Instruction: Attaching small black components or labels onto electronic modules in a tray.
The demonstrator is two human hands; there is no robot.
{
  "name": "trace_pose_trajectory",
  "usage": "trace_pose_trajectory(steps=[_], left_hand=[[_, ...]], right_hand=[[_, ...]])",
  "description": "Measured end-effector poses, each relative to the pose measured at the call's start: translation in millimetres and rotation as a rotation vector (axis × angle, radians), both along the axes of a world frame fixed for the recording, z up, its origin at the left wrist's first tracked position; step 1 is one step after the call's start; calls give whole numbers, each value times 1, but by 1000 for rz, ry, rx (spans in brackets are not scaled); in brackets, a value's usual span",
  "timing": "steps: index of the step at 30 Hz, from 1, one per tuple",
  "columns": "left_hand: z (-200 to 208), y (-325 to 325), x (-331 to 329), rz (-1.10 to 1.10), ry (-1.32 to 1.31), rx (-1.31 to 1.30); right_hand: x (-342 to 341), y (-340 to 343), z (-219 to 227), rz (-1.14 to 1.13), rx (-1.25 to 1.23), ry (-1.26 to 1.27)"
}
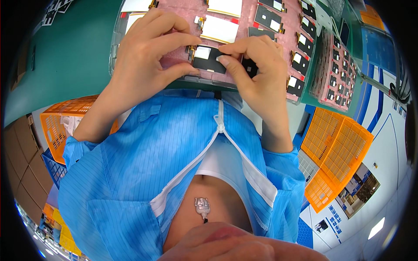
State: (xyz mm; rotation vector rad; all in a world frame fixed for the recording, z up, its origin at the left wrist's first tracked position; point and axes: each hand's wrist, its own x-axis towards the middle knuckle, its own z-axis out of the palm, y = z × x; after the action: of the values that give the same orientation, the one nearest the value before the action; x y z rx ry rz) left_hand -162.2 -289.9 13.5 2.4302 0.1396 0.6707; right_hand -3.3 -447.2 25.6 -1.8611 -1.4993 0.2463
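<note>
Between my hands is a small flat black display panel with a white patch and a gold flex connector at its left end. It is at the near edge of a pink foam tray. My left hand curves around the connector end, thumb and index finger gripping that end of the panel. My right hand pinches the panel's right end between thumb and index finger. A tiny white spot shows at its thumb tip; I cannot tell what it is. Just beyond lies a white-faced panel in the tray.
More black panels fill the tray's right columns. A second stack of pink trays stands at the right of the green tabletop. Orange crates are at the lower right, and another orange basket is at left.
</note>
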Motion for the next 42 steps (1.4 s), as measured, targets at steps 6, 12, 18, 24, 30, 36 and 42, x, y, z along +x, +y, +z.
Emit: trace_pose_trajectory(steps=[6, 12, 18, 24, 30, 36, 42], left_hand=[[1, -1, -4, -27, 0, -23], [1, -2, 2, -28, -29, -16], [7, 1, -1, -14, -28, 2], [35, 30, -4, -150, 65, -78], [69, 134, 94, -86, 5, 82], [-12, 226, 226, -146, 324, 139], [-44, 249, 253, -323, 500, 214]], right_hand=[[-6, 1, 14, -153, 83, -266], [2, -5, -2, -71, 55, -339], [8, -1, 15, -11, 29, -241], [77, 59, 60, -7, 101, -182], [205, 185, 5, 11, -275, -360], [227, 228, -37, 3, -550, -494], [211, 222, -34, -24, -496, -573]])
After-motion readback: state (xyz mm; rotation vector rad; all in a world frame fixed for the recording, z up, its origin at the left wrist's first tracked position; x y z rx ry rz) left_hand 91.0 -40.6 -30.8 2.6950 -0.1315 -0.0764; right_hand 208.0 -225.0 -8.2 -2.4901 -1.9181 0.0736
